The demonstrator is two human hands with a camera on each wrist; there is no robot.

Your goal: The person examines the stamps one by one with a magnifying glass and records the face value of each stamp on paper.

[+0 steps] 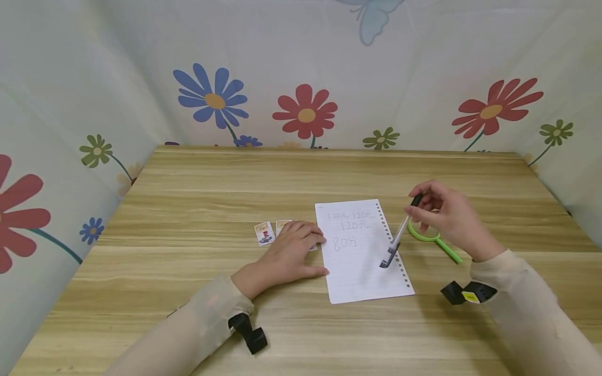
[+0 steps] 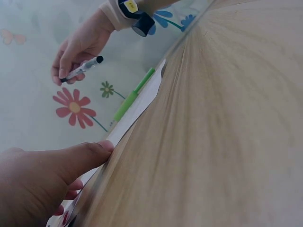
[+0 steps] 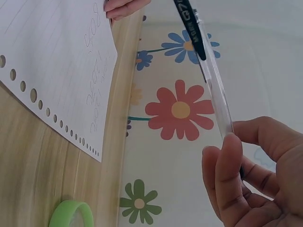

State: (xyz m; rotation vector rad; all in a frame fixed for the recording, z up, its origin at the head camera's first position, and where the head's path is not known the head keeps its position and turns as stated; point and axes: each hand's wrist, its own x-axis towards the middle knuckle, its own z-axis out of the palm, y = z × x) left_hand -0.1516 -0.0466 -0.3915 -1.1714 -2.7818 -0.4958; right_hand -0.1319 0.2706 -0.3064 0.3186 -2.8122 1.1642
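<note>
A sheet of lined, punched paper (image 1: pixel 348 282) lies on the table with handwritten figures on it. My left hand (image 1: pixel 292 251) rests at its left edge, thumb and fingertips touching the sheet, palm over small picture cards (image 1: pixel 265 234) that it partly hides. Above the sheet's right side, my right hand (image 1: pixel 444 215) pinches a clear pen (image 1: pixel 400 232) by its black end. The pen's clip end points down toward the paper in the head view. In the right wrist view, the pen (image 3: pixel 218 99) sits between thumb and fingers, with dark lettering on its clip.
A green magnifying glass (image 1: pixel 449 250) lies right of the paper, its ring partly behind my right hand. The wooden table (image 1: pixel 197 183) ends at a flower-printed cloth (image 1: pixel 263 52) behind and at the sides.
</note>
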